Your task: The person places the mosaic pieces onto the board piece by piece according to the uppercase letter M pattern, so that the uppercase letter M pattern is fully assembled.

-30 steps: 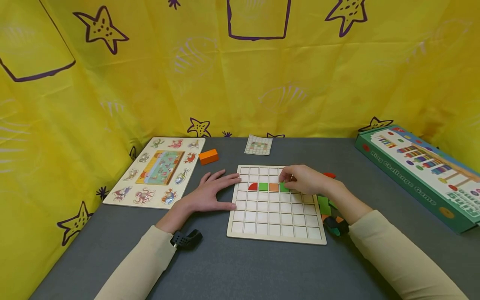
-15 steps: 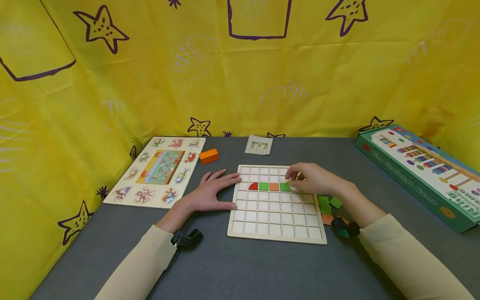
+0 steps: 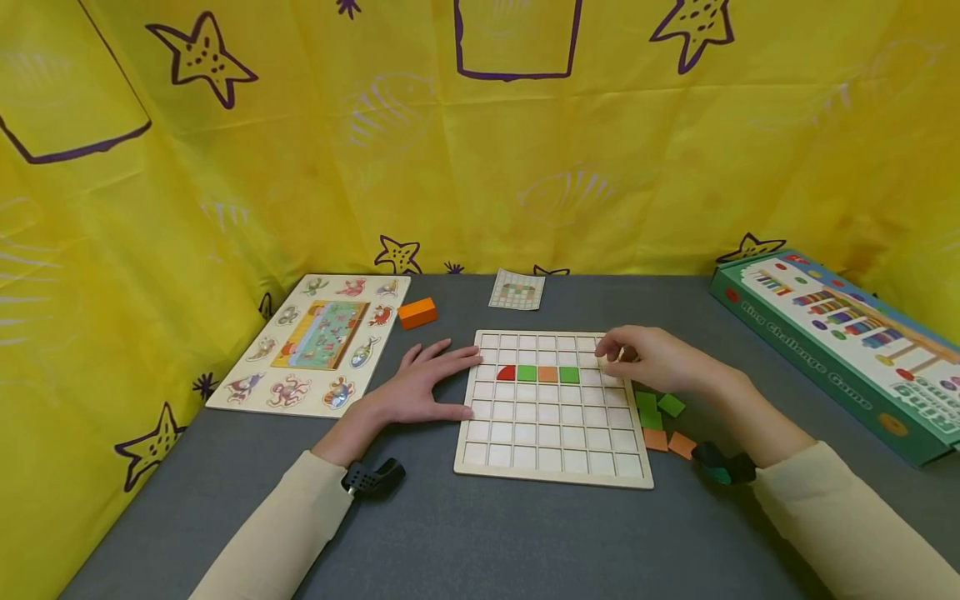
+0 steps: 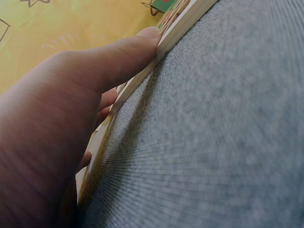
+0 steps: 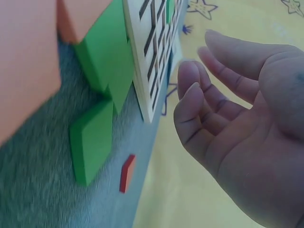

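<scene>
A wooden grid board (image 3: pixel 517 479) lies on the grey table. One of its rows carries a red quarter-round tile (image 3: pixel 507 373), a green tile (image 3: pixel 527 373), an orange tile (image 3: pixel 548 374) and a second green tile (image 3: pixel 569 375), side by side. Spread along the board's left edge, the left hand (image 3: pixel 420 392) touches it with thumb and fingertips. The right hand (image 3: pixel 652 358) hovers over the board's upper right part, fingers loosely bent. The right wrist view shows nothing between its fingers. Beside the board's right edge lie several loose green tiles (image 3: pixel 647 406) and orange tiles (image 3: pixel 682 445).
A picture puzzle board (image 3: pixel 296 405) and an orange block (image 3: pixel 417 313) are at left. A small pattern card (image 3: pixel 517 290) stands at the back. A green game box (image 3: pixel 825 367) sits at right. One red tile (image 5: pixel 127 173) shows in the right wrist view.
The right hand has let go of the second green tile, which stays in its cell, and has moved right toward the board's edge. The left hand has not moved.
</scene>
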Available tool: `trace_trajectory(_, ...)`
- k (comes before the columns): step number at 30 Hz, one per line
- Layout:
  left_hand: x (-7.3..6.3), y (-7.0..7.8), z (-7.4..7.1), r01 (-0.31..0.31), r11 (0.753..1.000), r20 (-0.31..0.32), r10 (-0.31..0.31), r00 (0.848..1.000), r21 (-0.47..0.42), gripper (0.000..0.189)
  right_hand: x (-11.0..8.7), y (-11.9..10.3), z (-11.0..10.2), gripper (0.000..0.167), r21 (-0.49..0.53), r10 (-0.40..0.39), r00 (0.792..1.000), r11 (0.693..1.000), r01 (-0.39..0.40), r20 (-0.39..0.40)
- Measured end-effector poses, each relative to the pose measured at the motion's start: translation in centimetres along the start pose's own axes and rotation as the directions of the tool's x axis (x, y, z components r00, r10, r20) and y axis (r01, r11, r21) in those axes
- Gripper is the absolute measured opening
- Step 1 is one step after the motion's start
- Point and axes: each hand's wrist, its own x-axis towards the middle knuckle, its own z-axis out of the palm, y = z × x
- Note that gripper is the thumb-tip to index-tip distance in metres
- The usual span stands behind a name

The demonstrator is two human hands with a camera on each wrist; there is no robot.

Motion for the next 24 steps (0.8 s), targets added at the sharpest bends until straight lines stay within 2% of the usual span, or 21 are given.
trace_trajectory(15,-0.1,0.0,0.0,0.003,1.0,0.0,-0.003,1.0,-0.015,0.083,-1.4,3.0,-2.4,0.026,-0.024,0.037,0.996,0.999,-0.039,-0.086)
trace_trajectory(24,0.0,0.1,0.0,-0.001,1.0,0.0,0.001,1.0,-0.011,0.083,-1.7,4.7,-3.4,0.029,-0.045,0.09,0.989,0.994,-0.095,-0.114)
